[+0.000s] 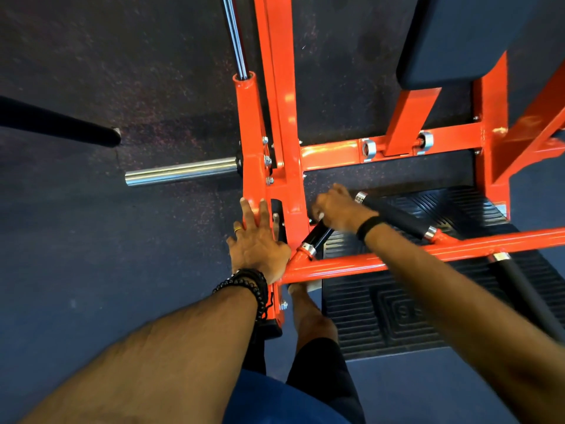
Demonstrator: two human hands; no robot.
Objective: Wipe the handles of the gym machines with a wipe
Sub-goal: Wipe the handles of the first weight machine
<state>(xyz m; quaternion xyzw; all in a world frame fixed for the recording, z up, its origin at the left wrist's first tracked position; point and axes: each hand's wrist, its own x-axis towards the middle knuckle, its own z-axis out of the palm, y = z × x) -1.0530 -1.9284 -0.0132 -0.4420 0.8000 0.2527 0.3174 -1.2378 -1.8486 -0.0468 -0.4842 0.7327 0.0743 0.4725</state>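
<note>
An orange gym machine [284, 123] stands in front of me. My left hand [258, 240] lies flat with straight fingers on its orange upright. My right hand [337, 209] curls round the upper end of a short black handle [315, 235] with a chrome collar; a small white bit of wipe [321, 215] shows at my fingers. A second black foam handle [394, 215] runs right of my right wrist, and a third [522, 286] angles down at the right. All three join the orange crossbar [351, 264].
A black ribbed footplate [382, 316] lies under the crossbar. A chrome weight peg [180, 172] sticks out left, with a black bar [58, 123] above it. A dark seat pad [464, 38] is top right. My legs stand beside the machine on dark speckled floor.
</note>
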